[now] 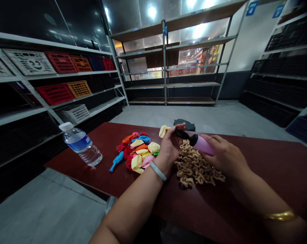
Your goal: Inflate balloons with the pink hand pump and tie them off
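Two hands (pixel 170 145) (pixel 226 154), lilac tool (pixel 204 145), pale balloon (pixel 164 131) partly hidden

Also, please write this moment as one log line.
right hand: grips lilac-black tool | left hand: at tool's black end, beside pale balloon | table: balloon pile, brown curled pieces, water bottle

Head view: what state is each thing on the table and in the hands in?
Purple tool, held
Right hand, closed around the purple tool
Left hand, curled at the tool's black end, grip partly hidden
Cream balloon, limp, by the left hand
Balloon pile, limp, uninflated
Curled tan pieces, loosely heaped
Water bottle, standing, capped
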Demonstrator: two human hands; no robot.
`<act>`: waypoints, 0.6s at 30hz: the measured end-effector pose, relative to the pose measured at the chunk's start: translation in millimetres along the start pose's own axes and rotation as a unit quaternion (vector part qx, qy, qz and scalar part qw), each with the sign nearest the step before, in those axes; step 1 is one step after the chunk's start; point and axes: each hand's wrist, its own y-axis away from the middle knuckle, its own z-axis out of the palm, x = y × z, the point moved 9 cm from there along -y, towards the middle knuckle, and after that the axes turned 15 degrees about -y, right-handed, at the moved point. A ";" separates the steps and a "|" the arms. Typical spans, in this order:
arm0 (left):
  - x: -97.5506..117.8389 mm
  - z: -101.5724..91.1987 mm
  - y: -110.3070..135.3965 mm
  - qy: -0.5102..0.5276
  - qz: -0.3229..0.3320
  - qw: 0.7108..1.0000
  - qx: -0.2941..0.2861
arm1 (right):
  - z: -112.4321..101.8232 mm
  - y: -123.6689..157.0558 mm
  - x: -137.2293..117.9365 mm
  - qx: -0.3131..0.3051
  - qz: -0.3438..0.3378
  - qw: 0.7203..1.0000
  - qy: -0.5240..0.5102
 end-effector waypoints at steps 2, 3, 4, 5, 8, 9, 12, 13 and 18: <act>-0.4 3.4 0.9 0.036 -0.022 0.999 -0.018 | 1.2 0.8 -3.6 -0.001 -0.007 1.000 -0.001; -1.5 4.0 1.5 0.054 -0.035 0.998 -0.018 | 2.0 1.3 -5.7 -0.002 -0.012 1.000 0.000; -3.1 3.7 1.9 0.071 -0.046 0.996 -0.013 | 3.1 1.7 -8.1 -0.003 -0.017 1.000 0.001; -4.7 2.7 2.2 0.087 -0.054 0.995 -0.004 | 4.6 2.1 -10.7 -0.007 -0.022 1.000 0.001; -7.6 -3.4 1.1 0.116 -0.054 0.991 0.033 | 10.8 2.9 -19.1 -0.026 -0.030 0.999 -0.004; -8.2 -6.1 0.5 0.117 -0.050 0.991 0.047 | 12.6 3.1 -22.3 -0.031 -0.033 0.999 -0.008; -10.4 -13.2 -0.2 0.105 -0.044 0.990 0.084 | 15.9 3.8 -31.7 -0.040 -0.046 0.998 -0.013; -10.9 -14.0 0.0 0.102 -0.046 0.990 0.090 | 16.5 4.1 -34.2 -0.041 -0.050 0.998 -0.012; -1.6 -13.6 -0.3 0.100 -0.045 0.990 0.091 | 23.3 5.3 -43.2 -0.069 -0.066 0.995 -0.011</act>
